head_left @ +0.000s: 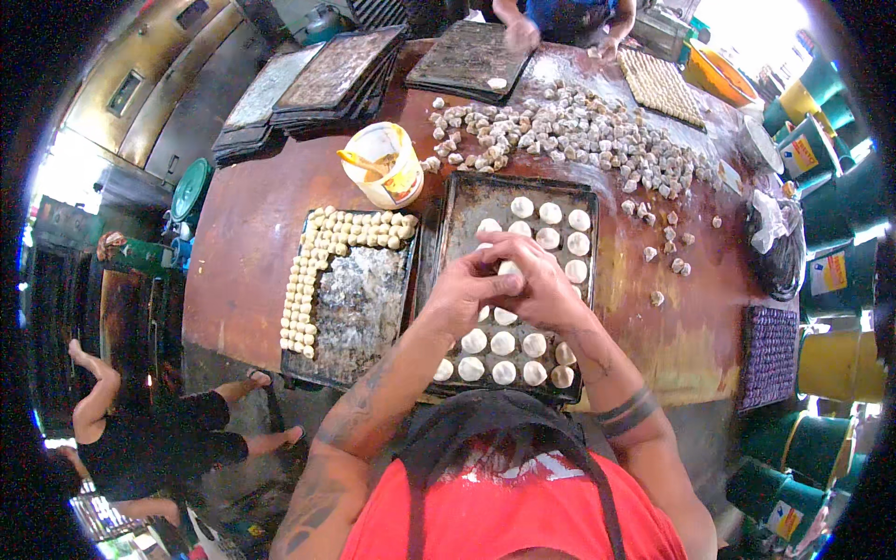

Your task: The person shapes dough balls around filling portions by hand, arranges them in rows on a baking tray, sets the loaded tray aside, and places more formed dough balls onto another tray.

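Observation:
My left hand (pixel 467 291) and my right hand (pixel 537 278) meet over a dark baking tray (pixel 478 198). Pinched between their closed fingers is a white dough ball (pixel 510 269), mostly covered by the right hand. Beneath them, rows of round white dough pieces (pixel 503 344) sit on the tray; my hands and forearms hide several of these. Just to the left lies a second tray (pixel 364 289), with small pale dough balls (pixel 327 224) along its far and left sides and a flour-dusted bare middle.
A white bucket (pixel 385 177) with an orange scraper stands beyond the left tray. Floured brown lumps (pixel 560 131) cover the far table. Stacked trays (pixel 336 70) fill the far left. Another person's hand (pixel 523 35) works opposite. A black plastic bag (pixel 777 247) sits at right.

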`<state>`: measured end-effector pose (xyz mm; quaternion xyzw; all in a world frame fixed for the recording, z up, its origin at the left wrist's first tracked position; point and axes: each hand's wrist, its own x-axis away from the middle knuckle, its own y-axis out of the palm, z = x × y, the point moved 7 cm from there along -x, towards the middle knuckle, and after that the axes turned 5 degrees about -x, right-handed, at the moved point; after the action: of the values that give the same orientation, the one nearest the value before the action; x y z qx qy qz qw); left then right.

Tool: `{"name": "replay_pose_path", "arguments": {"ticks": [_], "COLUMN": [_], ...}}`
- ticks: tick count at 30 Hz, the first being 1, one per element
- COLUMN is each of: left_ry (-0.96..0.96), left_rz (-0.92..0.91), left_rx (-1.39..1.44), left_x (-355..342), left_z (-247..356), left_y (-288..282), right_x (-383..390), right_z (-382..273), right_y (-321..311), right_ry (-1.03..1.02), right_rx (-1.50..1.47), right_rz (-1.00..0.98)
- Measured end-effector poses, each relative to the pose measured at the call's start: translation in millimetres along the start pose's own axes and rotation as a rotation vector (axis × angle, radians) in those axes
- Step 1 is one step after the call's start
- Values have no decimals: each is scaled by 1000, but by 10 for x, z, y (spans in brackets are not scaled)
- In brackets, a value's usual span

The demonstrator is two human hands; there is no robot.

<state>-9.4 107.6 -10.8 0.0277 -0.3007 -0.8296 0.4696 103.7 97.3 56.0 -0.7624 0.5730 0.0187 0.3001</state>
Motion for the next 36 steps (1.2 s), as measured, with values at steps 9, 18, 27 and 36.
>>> {"name": "replay_pose_path", "arguments": {"ticks": [9, 18, 27, 36], "left_ry": [-151, 378, 255, 140], "left_rz": [311, 444, 755, 1087], "left_rx": [162, -915, -918, -1812], "left_x": [-113, -296, 222, 545], "left_z": [-431, -161, -3, 770], "left_y": [-424, -539, -1901, -3313], "right_x": [293, -505, -493, 991], "right_z": [755, 1753, 1787, 2570], "right_y": [312, -43, 517, -1746], "right_ry": [370, 529, 262, 586], "right_rx": [-123, 26, 784, 840], "right_rz": [266, 449, -157, 395]}}
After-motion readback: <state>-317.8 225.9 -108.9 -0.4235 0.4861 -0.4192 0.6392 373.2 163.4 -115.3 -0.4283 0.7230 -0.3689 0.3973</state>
